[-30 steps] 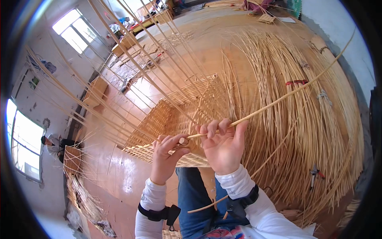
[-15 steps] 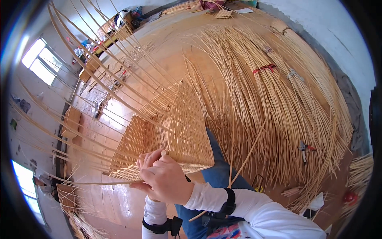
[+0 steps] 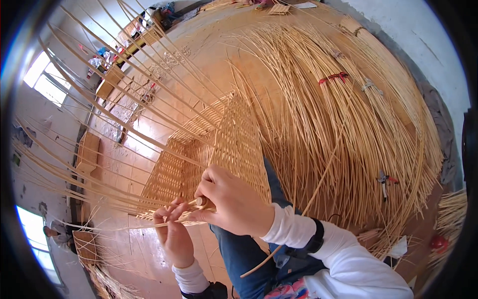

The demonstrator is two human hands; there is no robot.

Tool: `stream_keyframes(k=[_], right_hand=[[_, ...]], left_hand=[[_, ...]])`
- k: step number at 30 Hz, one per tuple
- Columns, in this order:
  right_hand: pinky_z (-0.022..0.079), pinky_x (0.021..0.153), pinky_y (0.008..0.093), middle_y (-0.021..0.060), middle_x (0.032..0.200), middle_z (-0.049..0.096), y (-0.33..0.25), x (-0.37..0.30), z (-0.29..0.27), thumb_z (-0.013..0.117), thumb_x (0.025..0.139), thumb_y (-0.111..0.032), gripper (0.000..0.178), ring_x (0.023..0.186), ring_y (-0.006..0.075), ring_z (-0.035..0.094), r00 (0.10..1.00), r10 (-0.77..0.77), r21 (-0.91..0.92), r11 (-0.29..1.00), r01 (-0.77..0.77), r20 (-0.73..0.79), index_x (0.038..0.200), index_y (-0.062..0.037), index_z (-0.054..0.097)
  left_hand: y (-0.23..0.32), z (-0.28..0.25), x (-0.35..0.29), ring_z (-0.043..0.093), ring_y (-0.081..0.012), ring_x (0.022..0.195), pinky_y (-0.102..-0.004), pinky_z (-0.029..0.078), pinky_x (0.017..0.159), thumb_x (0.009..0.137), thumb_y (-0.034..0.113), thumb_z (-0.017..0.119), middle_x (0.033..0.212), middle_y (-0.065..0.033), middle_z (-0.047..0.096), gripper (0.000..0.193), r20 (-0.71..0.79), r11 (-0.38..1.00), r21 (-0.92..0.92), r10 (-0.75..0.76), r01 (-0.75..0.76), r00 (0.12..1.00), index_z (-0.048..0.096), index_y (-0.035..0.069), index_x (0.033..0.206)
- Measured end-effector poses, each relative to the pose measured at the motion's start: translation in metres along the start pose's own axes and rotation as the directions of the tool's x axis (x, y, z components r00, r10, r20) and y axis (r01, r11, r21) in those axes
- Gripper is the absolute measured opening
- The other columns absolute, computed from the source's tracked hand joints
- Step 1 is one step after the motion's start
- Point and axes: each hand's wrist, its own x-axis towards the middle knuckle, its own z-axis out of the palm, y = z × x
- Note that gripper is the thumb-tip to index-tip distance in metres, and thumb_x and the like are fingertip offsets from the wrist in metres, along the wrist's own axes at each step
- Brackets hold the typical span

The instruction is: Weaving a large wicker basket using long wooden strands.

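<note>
Uncrossed since 0.5 s ago | my left hand (image 3: 176,234) pinches the rod (image 3: 112,228), trailing leftward | my right hand (image 3: 236,202) curled beside it, against the basket (image 3: 239,149) just ahead, grip unclear | rod's turn looks made

Eleven o'clock: slender pale-tan rods (image 3: 127,126), several cut off by the upper edge. Centre: rectangular straw-coloured wicker basket (image 3: 240,144), near rim partly hidden from me by the bare right hand (image 3: 233,202). Eight o'clock: distant grey-clad person (image 3: 60,234), hands too small to discern.
</note>
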Motion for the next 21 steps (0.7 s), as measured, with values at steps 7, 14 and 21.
stream_keyframes(k=[7,14,21], right_hand=[[0.045,0.065,0.0423,0.0138,0.086,0.049,0.004,0.008,0.009,0.079,0.076,-0.034,0.043,0.077,0.0334,0.056,0.991,-0.027,-0.001,1.000,0.028,0.131,0.083,-0.0020,0.052],[0.046,0.063,0.0438,0.0121,0.082,0.049,0.005,-0.006,0.048,0.071,0.078,-0.019,0.025,0.076,0.0337,0.056,0.993,-0.026,0.007,1.000,0.027,-0.112,0.081,-0.0047,0.050],[0.050,0.064,0.0413,0.0092,0.085,0.054,0.012,-0.015,0.084,0.066,0.077,-0.013,0.018,0.081,0.0285,0.059,0.974,-0.044,0.006,0.999,0.046,-0.224,0.090,-0.0066,0.055]], left_hand=[[0.036,-0.013,0.013,0.061,-0.0138,0.080,-0.0318,0.053,0.077,0.095,0.008,0.060,0.088,-0.0056,0.061,0.010,-0.168,0.893,-0.312,-0.387,0.324,0.907,0.054,0.008,0.104],[0.067,0.027,0.034,0.065,-0.0146,0.074,-0.0239,0.052,0.064,0.093,0.005,0.061,0.084,-0.0069,0.064,0.009,-0.044,0.639,0.767,-0.034,0.056,0.998,0.056,0.000,0.098],[0.075,0.046,0.064,0.068,-0.0179,0.081,-0.0268,0.054,0.069,0.101,0.020,0.052,0.093,-0.0120,0.066,0.021,-0.083,0.608,0.739,-0.345,0.290,0.935,0.052,0.002,0.112]])
